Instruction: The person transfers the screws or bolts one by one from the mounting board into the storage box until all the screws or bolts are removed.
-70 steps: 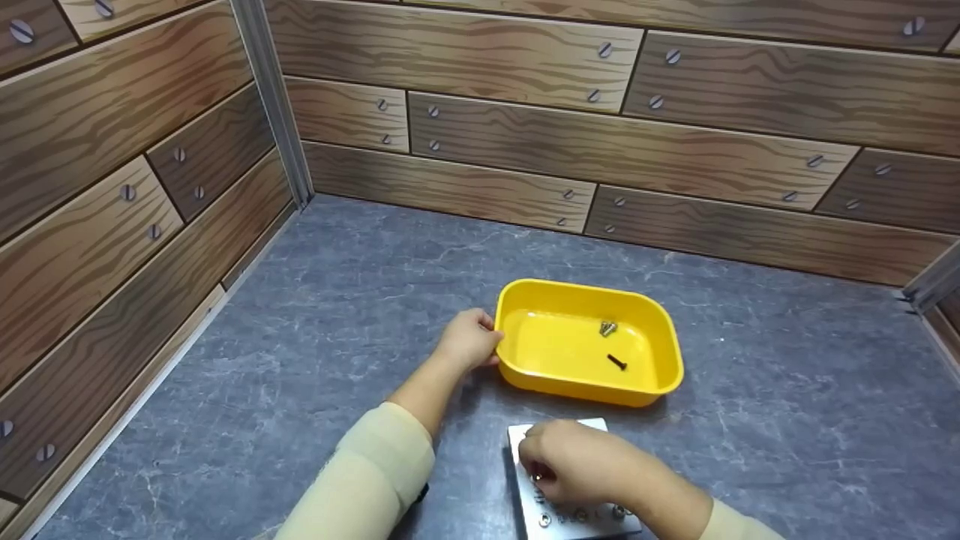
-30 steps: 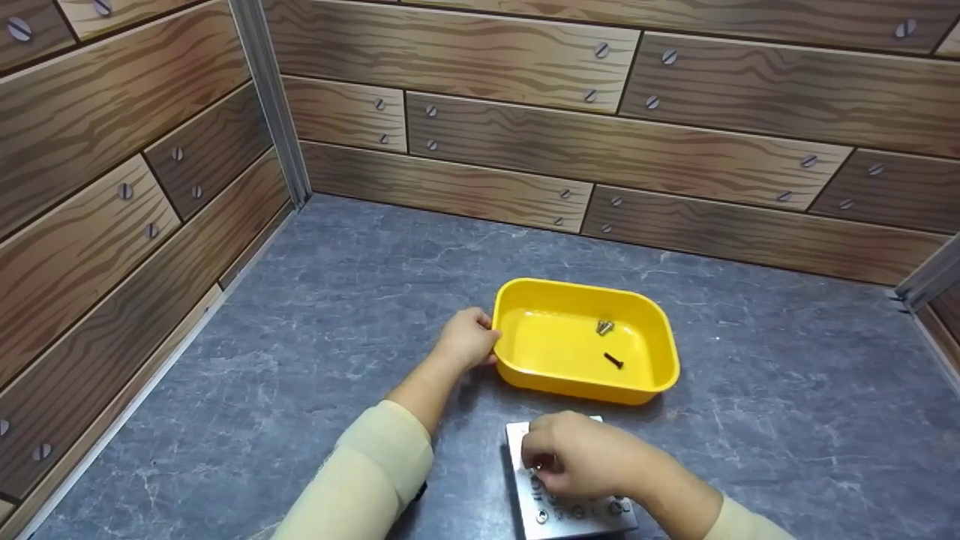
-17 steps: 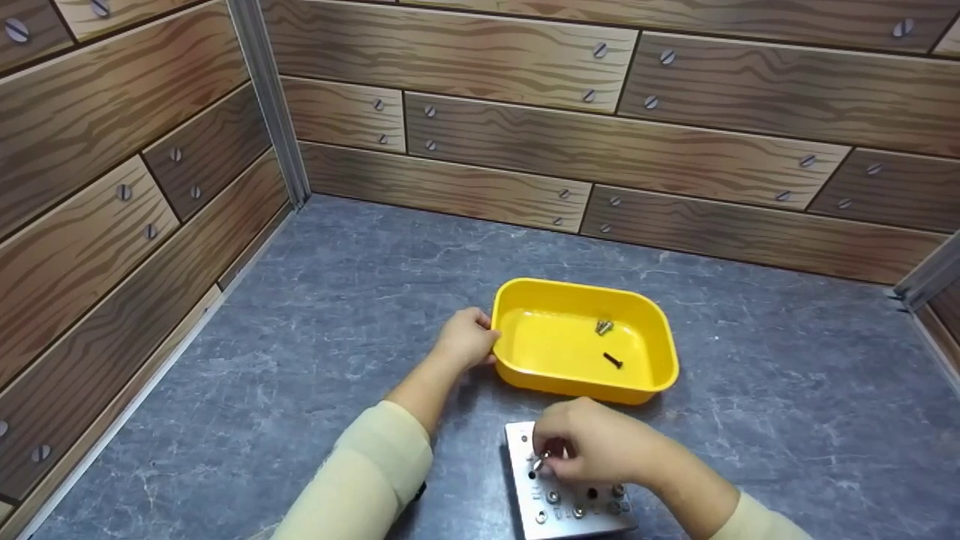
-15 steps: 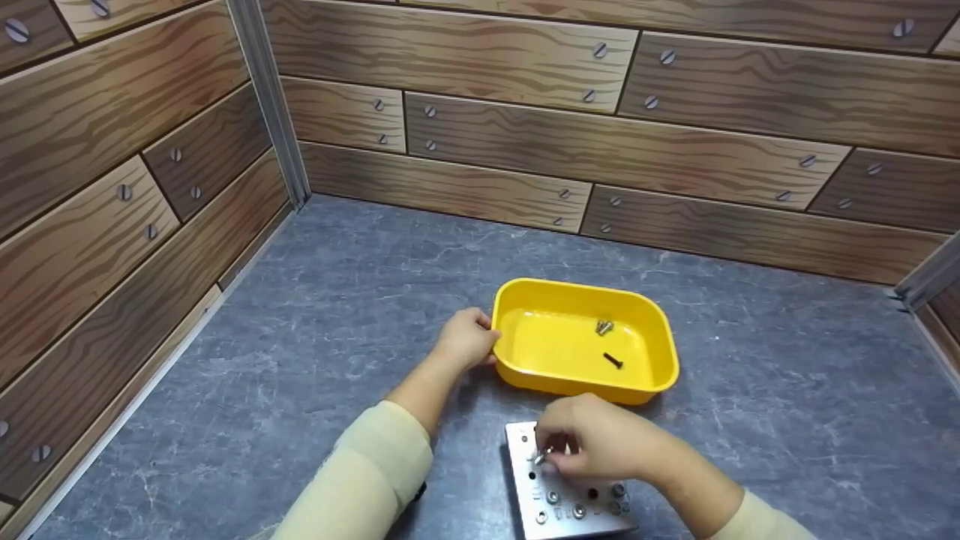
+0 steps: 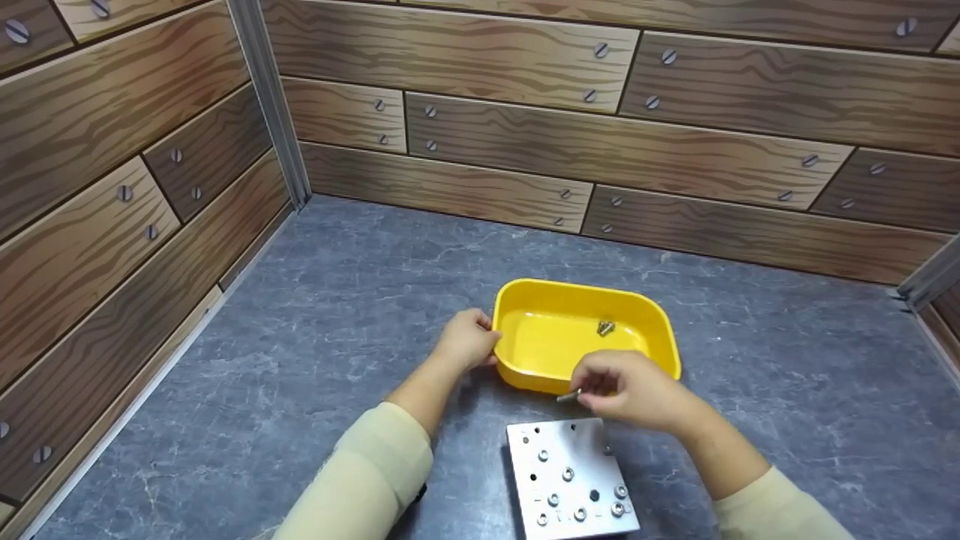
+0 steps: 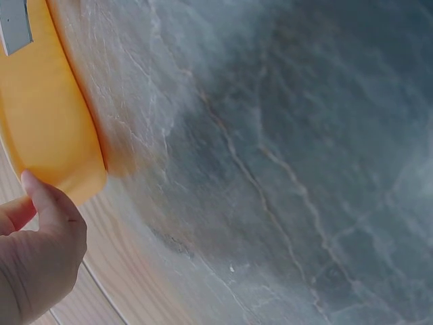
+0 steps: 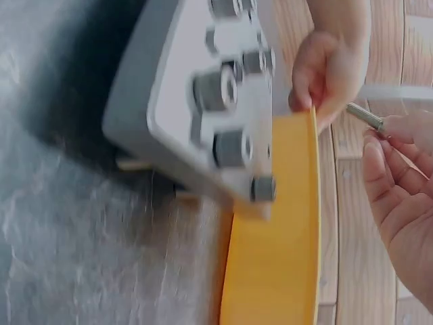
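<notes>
My left hand (image 5: pixel 466 341) pinches the left rim of a yellow tray (image 5: pixel 517 384) between thumb and fingers. The left wrist view shows the thumb on the tray wall (image 6: pixel 47 115). My right hand (image 5: pixel 637 391) pinches a silver screw (image 5: pixel 568 396) by its head, above the tray's front rim. Its threaded shank (image 7: pixel 365 116) points away from the fingers in the right wrist view. Nearer to me lies a silver metal block (image 5: pixel 585 454) with holes, and several socket-head screws (image 5: pixel 568 474) stand in it. Small screws (image 5: pixel 605 328) lie in the tray. The right hand hides the tray's front right part.
A dark grey marbled tabletop (image 5: pixel 360 300) lies under everything. Wood-patterned walls (image 5: pixel 450 165) rise at the back and left, joined by a metal corner post (image 5: pixel 274 105). The block sits close in front of the tray.
My right hand has lifted from the block with the screw and moved away, up to the tray's front rim. It now covers the black screw. The left hand has stayed on the tray.
</notes>
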The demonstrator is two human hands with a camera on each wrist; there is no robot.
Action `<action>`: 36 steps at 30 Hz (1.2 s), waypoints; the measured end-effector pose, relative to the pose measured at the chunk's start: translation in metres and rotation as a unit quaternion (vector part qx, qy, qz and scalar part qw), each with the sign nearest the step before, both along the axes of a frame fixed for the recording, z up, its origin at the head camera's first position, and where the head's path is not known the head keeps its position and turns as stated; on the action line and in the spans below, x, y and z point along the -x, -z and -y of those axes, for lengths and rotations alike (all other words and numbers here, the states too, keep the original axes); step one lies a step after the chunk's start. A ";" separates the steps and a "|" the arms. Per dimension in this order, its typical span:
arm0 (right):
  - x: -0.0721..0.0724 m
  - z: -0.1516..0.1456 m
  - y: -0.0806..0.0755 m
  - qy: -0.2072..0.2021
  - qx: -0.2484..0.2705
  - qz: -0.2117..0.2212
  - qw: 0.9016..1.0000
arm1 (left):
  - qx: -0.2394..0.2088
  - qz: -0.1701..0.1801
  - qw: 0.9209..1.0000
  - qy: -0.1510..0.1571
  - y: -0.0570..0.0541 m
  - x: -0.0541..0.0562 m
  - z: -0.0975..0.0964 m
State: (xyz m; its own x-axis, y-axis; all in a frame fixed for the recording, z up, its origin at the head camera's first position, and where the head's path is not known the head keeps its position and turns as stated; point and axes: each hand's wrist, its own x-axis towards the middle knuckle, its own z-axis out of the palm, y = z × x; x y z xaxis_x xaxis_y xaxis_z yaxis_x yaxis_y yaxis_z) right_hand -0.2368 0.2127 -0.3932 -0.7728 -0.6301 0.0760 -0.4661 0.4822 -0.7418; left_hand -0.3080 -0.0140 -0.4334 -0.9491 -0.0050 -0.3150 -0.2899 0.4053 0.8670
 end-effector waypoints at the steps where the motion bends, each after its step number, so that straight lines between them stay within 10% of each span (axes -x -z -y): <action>1: 0.003 -0.002 0.001 0.008 0.006 0.004 1.000 | 0.001 0.002 1.000 -0.001 0.000 0.000 0.000; 15: 0.048 -0.022 0.023 0.210 -0.032 0.018 0.977 | -0.005 -0.003 1.000 -0.004 0.000 0.000 0.000; 36: 0.083 -0.010 0.053 0.242 -0.177 -0.002 0.954 | 0.003 0.004 1.000 -0.001 -0.001 0.000 0.001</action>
State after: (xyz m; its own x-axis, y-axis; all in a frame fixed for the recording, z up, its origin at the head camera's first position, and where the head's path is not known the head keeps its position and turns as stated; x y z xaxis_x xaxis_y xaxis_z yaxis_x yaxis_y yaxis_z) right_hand -0.3197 0.2224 -0.4465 -0.9797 -0.1870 -0.0717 -0.1286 0.8618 -0.4906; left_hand -0.3082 -0.0149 -0.4328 -0.9462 -0.0076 -0.3234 -0.2980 0.4095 0.8623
